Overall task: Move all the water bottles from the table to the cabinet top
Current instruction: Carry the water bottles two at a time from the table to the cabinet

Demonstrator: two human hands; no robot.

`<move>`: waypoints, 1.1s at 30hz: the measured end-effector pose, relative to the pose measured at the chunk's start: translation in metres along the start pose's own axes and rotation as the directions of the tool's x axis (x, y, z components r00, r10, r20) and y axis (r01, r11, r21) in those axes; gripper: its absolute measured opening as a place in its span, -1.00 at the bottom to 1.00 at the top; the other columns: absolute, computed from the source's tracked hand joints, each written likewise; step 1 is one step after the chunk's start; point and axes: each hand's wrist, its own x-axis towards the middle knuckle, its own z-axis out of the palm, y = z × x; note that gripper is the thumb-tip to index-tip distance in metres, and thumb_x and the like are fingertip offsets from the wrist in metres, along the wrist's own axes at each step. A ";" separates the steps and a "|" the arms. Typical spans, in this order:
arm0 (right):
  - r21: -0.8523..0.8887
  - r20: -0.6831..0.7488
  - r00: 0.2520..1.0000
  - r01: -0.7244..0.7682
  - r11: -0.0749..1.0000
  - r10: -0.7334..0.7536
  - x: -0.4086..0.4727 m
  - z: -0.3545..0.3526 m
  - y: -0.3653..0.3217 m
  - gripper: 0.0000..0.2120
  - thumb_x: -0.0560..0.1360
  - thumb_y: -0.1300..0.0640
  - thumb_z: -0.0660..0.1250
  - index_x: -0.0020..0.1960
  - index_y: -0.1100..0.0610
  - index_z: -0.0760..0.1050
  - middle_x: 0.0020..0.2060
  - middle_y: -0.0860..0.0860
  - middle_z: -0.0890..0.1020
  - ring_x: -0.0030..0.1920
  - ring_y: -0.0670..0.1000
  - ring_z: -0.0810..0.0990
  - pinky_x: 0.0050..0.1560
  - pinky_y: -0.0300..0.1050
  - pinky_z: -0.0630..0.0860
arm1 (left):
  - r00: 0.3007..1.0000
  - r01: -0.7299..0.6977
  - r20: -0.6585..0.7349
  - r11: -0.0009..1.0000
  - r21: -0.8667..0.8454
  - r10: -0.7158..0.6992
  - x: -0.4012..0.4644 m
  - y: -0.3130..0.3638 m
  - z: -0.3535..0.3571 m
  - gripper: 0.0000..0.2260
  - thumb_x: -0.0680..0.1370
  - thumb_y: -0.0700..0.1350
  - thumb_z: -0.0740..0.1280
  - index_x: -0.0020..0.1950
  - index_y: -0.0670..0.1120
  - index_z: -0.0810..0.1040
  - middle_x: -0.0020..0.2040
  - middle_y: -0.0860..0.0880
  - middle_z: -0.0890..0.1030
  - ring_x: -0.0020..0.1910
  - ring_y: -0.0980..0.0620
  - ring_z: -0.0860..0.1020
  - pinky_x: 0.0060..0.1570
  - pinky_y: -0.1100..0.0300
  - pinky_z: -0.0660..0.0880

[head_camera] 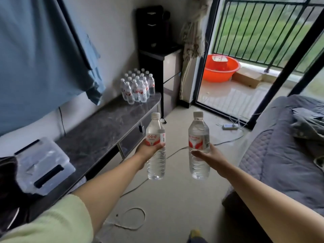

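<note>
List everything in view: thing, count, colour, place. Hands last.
held bottles: 2, clear, red-white labels; one in each hand, left, right
bottle cluster: many, exact count unclear, clear with white caps; far end of cabinet top
cabinet top: 1, dark marbled; along left wall
storage box: 1, clear plastic; near end of cabinet top
basin: 1, orange; balcony floor
power strip: 1, white; floor by balcony door
bed cover: 1, grey quilted; right
left hand: grips a bottle
right hand: grips a bottle
</note>
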 end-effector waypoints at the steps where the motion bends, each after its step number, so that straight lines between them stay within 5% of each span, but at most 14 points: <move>1: 0.013 0.007 1.000 0.009 1.000 -0.009 0.019 -0.008 -0.001 -0.44 0.26 -0.24 0.50 0.15 -0.01 0.51 -0.03 -0.01 0.69 0.00 0.01 0.67 0.07 -0.04 0.60 | 1.000 -0.001 0.002 1.000 0.000 0.001 0.018 0.007 0.006 -0.64 0.37 0.05 0.53 0.10 -0.02 0.60 0.02 -0.04 0.67 0.06 -0.08 0.62 0.20 -0.07 0.52; 7: 0.025 0.086 0.995 0.039 0.999 -0.041 0.136 -0.052 -0.014 -0.44 0.22 -0.26 0.47 0.11 0.00 0.52 -0.07 -0.03 0.70 -0.04 -0.03 0.68 -0.05 -0.18 0.58 | 1.000 -0.021 -0.005 1.000 -0.006 0.021 0.119 0.050 0.038 -0.67 0.41 0.01 0.50 0.12 -0.04 0.58 0.02 -0.04 0.67 0.06 -0.06 0.62 0.16 0.02 0.53; 16: -0.051 0.167 0.986 -0.018 0.999 0.026 0.329 -0.117 -0.034 -0.59 0.42 0.07 0.48 0.21 0.14 0.48 0.02 0.12 0.67 0.04 0.12 0.65 0.17 0.17 0.55 | 0.991 0.059 -0.115 0.995 -0.083 -0.068 0.257 0.110 0.071 -0.71 0.42 0.02 0.50 0.09 -0.01 0.59 0.03 -0.02 0.67 0.03 0.00 0.61 0.08 0.13 0.51; 20: -0.066 0.225 0.972 -0.053 0.996 0.067 0.398 -0.100 -0.037 -0.58 0.43 0.07 0.48 0.22 0.16 0.47 0.03 0.12 0.67 0.04 0.11 0.65 0.15 0.08 0.57 | 0.975 0.125 -0.173 0.986 -0.106 -0.142 0.310 0.109 0.055 -0.70 0.41 -0.03 0.51 0.10 -0.06 0.60 0.00 -0.02 0.66 0.00 0.00 0.62 0.00 0.20 0.50; 24: -0.079 0.294 0.952 -0.067 0.995 0.087 0.470 -0.070 -0.047 -0.64 0.42 0.15 0.48 0.18 0.15 0.49 -0.02 0.11 0.68 -0.08 0.01 0.67 -0.14 -0.26 0.58 | 0.954 0.163 -0.235 0.980 -0.117 -0.187 0.382 0.112 0.025 -0.81 0.38 -0.03 0.54 -0.14 0.00 0.56 -0.19 0.09 0.63 -0.15 0.08 0.59 -0.26 0.34 0.46; 29: -0.075 0.300 0.947 -0.099 0.992 0.117 0.557 -0.031 -0.069 -0.59 0.40 0.17 0.51 0.20 0.09 0.47 -0.05 -0.01 0.68 -0.13 -0.16 0.65 -0.29 -0.46 0.49 | 0.956 0.196 -0.208 0.978 -0.071 -0.207 0.464 0.132 -0.021 -0.76 0.30 0.03 0.58 -0.20 0.06 0.56 -0.23 0.18 0.63 -0.14 0.10 0.61 -0.14 0.24 0.50; 33: -0.061 0.290 0.945 -0.142 0.988 0.153 0.620 0.000 -0.078 -0.54 0.40 0.26 0.49 0.25 0.17 0.44 0.04 0.11 0.67 0.00 0.00 0.66 -0.05 -0.26 0.57 | 0.938 0.222 -0.245 0.968 -0.119 -0.245 0.522 0.140 -0.047 -0.75 0.33 -0.08 0.57 -0.14 0.02 0.51 -0.12 0.03 0.64 -0.09 0.02 0.60 -0.02 0.17 0.48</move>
